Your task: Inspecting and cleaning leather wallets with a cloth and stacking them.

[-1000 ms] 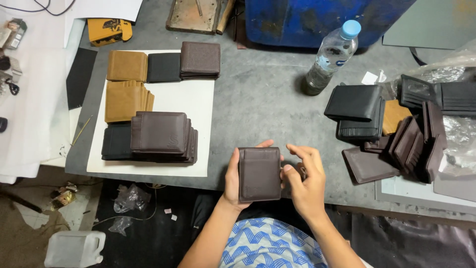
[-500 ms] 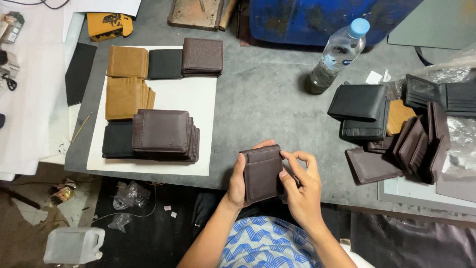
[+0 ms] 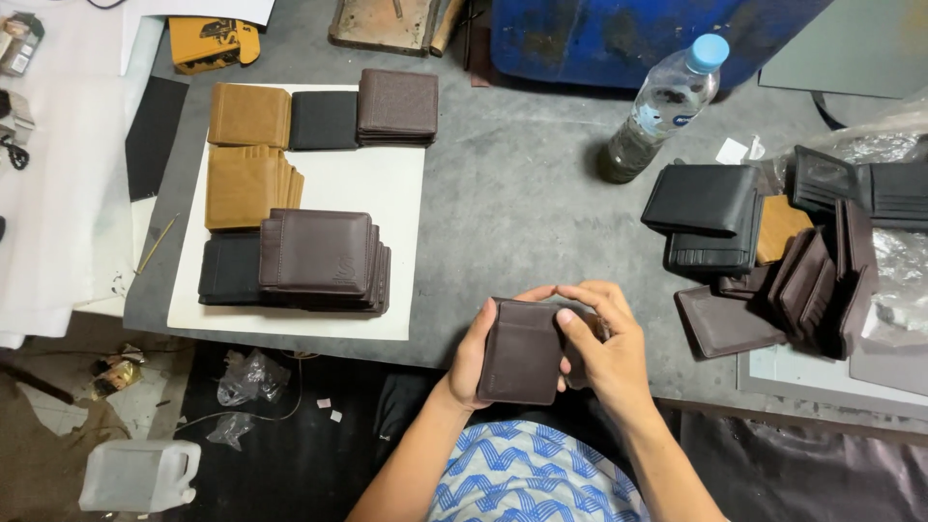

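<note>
Dark brown wallet (image 3: pixel 522 353) — flat, rectangular, matte grained leather with rounded corners — held upright-ish over the near edge of the grey worktable (image 3: pixel 522 193). Left hand (image 3: pixel 472 358) grips its left edge, fingers curled over the top. Right hand (image 3: pixel 604 353) closed on the right edge, thumb pressed on the front face; what the right fingers do behind the wallet is hidden, possibly pinching a flap.

On the table to the left, a white sheet (image 3: pixel 387 184) carries sorted stacks: a fanned stack of brown wallets (image 3: pixel 324 256) lying partly over a black stack (image 3: pixel 227 271), tan stacks (image 3: pixel 246 179) with a suede-like surface, one black wallet (image 3: pixel 324 119) and a brown stack (image 3: pixel 397 106) along the far edge.

To the right, well apart from the hands, a loose pile of black and brown wallets (image 3: pixel 773 261) — some open, some folded, overlapping. A clear plastic bottle (image 3: pixel 662 106) with a blue cap stands at the far side, beside a blue drum (image 3: pixel 599 39).
</note>
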